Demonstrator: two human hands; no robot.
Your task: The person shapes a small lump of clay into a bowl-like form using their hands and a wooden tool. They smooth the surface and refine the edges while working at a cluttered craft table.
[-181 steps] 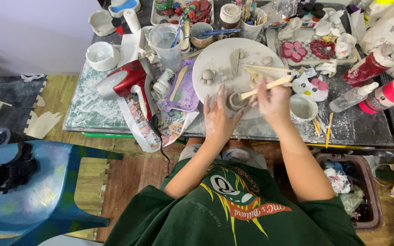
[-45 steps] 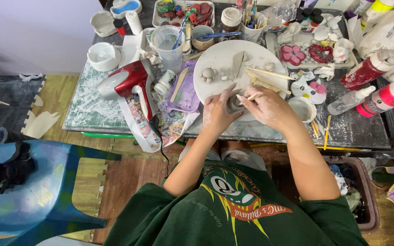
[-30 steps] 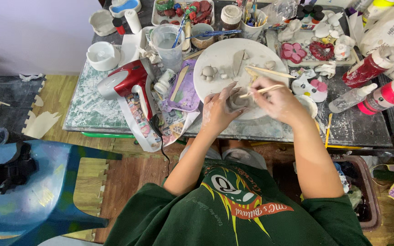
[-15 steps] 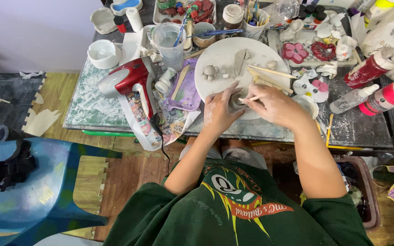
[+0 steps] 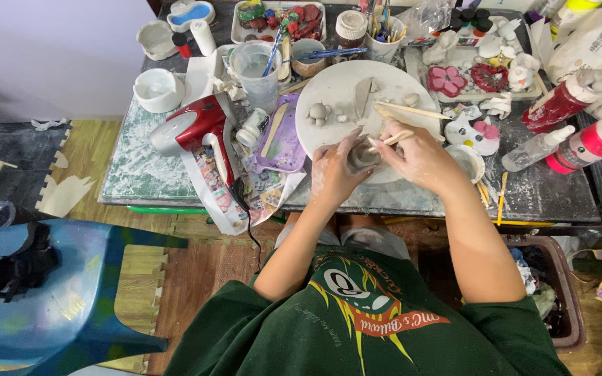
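A small grey clay piece (image 5: 362,156) sits at the near edge of a round white work board (image 5: 343,87). My left hand (image 5: 332,170) cups it from the left. My right hand (image 5: 421,154) grips a thin wooden modelling stick (image 5: 390,139) whose tip touches the clay. Small clay lumps (image 5: 318,113) and a flat clay strip (image 5: 362,94) lie further back on the board, with two more wooden sticks (image 5: 412,111) at its right.
A red hair dryer (image 5: 193,125) lies left of the board, beside a purple tray (image 5: 283,136). Paint bottles (image 5: 573,118), cups, brushes and painted figures crowd the back and right. A blue stool (image 5: 50,278) stands at lower left.
My right hand has worked the stick back and forth against the clay, shifting slightly left and right. My left hand stays cupped on the piece.
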